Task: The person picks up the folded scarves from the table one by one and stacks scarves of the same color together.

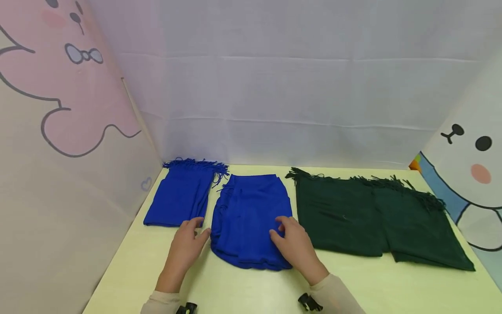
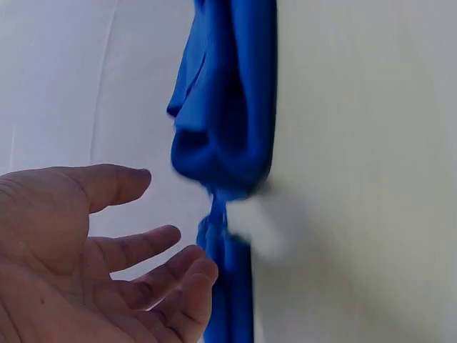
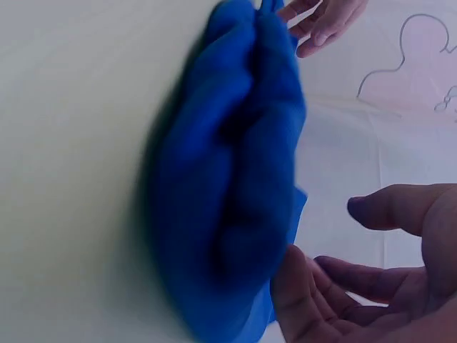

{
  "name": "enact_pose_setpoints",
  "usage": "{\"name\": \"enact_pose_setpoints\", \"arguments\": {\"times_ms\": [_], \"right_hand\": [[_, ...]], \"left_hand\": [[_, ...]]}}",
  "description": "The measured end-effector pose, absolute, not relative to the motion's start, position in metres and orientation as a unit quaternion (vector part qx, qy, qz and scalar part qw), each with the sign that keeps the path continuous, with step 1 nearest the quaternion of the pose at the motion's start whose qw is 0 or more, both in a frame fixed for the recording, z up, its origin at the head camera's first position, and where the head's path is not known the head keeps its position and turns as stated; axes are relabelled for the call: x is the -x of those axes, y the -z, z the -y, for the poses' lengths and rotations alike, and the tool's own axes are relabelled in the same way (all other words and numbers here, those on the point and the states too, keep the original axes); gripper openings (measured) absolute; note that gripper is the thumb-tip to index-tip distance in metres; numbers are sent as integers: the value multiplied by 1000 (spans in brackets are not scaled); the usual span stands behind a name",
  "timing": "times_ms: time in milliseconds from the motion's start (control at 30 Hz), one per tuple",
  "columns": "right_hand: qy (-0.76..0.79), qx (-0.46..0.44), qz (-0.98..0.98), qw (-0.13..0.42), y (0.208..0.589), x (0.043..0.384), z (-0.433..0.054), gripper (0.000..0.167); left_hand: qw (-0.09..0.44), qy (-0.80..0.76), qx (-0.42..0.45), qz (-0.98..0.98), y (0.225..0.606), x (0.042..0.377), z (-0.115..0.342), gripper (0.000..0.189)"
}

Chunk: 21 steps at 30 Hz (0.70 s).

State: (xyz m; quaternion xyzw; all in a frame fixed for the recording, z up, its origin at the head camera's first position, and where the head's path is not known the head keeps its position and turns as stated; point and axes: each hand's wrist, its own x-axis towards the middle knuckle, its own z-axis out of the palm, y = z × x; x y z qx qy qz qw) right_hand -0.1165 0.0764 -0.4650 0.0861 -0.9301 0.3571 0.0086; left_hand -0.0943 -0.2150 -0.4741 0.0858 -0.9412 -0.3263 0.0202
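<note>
A pale cloth wall (image 1: 290, 87) stands behind a light yellow table (image 1: 243, 292). On the table's right side, a folded green scarf (image 1: 339, 218) meets a second green scarf (image 1: 427, 235), both with their fringes toward the wall. The middle blue scarf (image 1: 255, 222) lies folded in a rounded bundle before the person, between the green pair and a smaller blue scarf (image 1: 176, 196), laid flat at left. The right hand (image 1: 296, 244) is over the middle bundle's right edge, thumb and fingers spread wide; whether it touches the cloth I cannot tell. The left hand (image 1: 186, 248), also wide and holding nothing, is just beside the bundle's left edge. Smallest, a black clip (image 1: 310, 302) shows by the right sleeve.
</note>
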Motion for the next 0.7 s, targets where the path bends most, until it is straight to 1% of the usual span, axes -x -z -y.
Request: {"name": "enact_pose_setpoints", "arguments": {"times_ms": [100, 233, 333, 433, 533, 600, 700], "right_hand": [[-416, -115, 902, -13, 462, 126, -61, 35], [-494, -151, 853, -80, 459, 136, -34, 36], [-534, -153, 821, -130, 458, 142, -11, 37], [-566, -135, 796, -168, 458, 148, 12, 38], [-610, -113, 758, -201, 459, 155, 31, 40], [-639, -99, 730, -221, 461, 159, 41, 42], [-681, -76, 682, -256, 463, 165, 54, 45]], "left_hand": [[37, 334, -104, 936, 465, 98, 237, 49], [61, 348, -149, 924, 456, 105, 273, 48], [70, 360, -193, 910, 456, 110, 303, 49], [46, 386, -234, 891, 460, 112, 331, 56], [-3, 437, -261, 861, 465, 112, 353, 68], [-28, 471, -272, 839, 469, 113, 362, 74], [-38, 505, -284, 814, 472, 115, 368, 77]]}}
